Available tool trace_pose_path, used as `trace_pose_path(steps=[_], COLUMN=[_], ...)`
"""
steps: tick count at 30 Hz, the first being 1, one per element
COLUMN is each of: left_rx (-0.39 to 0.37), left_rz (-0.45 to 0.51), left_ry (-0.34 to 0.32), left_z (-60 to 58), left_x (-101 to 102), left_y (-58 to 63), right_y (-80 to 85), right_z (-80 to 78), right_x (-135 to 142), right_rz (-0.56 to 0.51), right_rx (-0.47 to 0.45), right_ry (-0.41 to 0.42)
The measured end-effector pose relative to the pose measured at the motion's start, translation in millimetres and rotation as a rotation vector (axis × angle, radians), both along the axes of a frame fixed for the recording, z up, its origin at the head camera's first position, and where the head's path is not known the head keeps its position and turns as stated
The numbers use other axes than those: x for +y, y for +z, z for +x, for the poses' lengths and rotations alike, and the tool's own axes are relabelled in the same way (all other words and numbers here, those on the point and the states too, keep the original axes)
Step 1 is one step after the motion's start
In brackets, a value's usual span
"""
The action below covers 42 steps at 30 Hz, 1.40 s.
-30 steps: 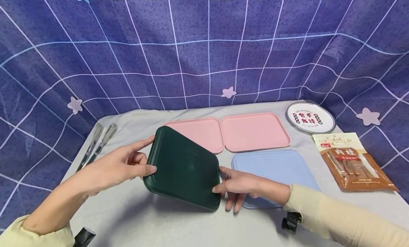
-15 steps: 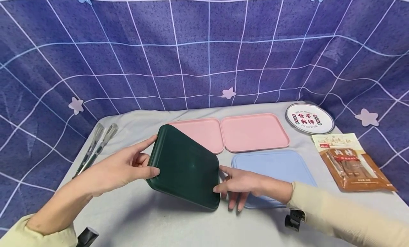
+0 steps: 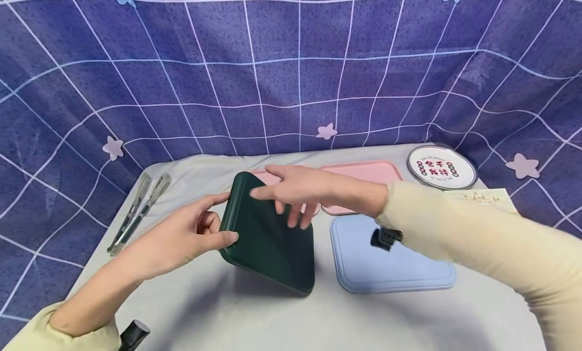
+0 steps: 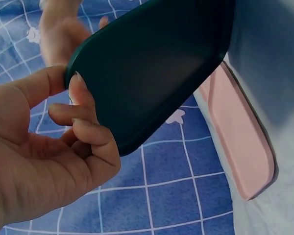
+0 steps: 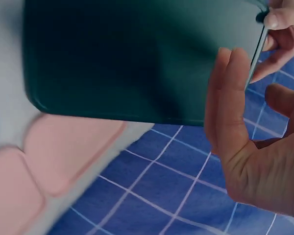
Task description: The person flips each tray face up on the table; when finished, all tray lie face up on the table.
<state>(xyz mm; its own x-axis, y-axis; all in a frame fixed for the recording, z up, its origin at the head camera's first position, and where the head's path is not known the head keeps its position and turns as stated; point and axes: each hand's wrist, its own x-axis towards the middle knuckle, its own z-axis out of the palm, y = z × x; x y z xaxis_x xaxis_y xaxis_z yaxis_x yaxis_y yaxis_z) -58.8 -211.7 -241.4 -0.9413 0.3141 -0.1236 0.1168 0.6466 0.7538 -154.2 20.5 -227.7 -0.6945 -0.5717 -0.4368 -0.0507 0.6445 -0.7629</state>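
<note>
A dark green rectangular tray (image 3: 273,245) is held tilted on edge in the head view, its left side raised and its lower right corner close to the cloth. My left hand (image 3: 186,232) pinches its upper left edge between thumb and fingers. From the left wrist, the tray's hollow inner side (image 4: 152,73) faces the camera. My right hand (image 3: 302,187) is over the tray's upper part, fingers extended and holding nothing. The right wrist view shows its fingers (image 5: 232,93) straight, overlapping the tray's flat outer face.
Two pink trays (image 3: 364,169) lie behind, partly covered by the right arm. A light blue tray (image 3: 391,260) lies at right. Metal tongs (image 3: 141,209) rest at far left. A white plate (image 3: 441,166) stands back right, above a mostly hidden food packet (image 3: 482,197).
My right hand has let go of the green tray's lower right edge and moved up and left across it. My left hand still holds the tray, shifted slightly right.
</note>
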Motion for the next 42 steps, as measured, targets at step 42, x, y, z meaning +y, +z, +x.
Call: trace_pose_path(steps=[42], left_rx=[-0.212], left_rz=[0.081], left_ry=[-0.246], left_z=[-27.7], left_x=[-8], left_y=[-47.9], right_y=[40.1], right_z=[-8.4], right_x=[39], right_rz=[0.137], right_rx=[0.127], right_ry=[0.007])
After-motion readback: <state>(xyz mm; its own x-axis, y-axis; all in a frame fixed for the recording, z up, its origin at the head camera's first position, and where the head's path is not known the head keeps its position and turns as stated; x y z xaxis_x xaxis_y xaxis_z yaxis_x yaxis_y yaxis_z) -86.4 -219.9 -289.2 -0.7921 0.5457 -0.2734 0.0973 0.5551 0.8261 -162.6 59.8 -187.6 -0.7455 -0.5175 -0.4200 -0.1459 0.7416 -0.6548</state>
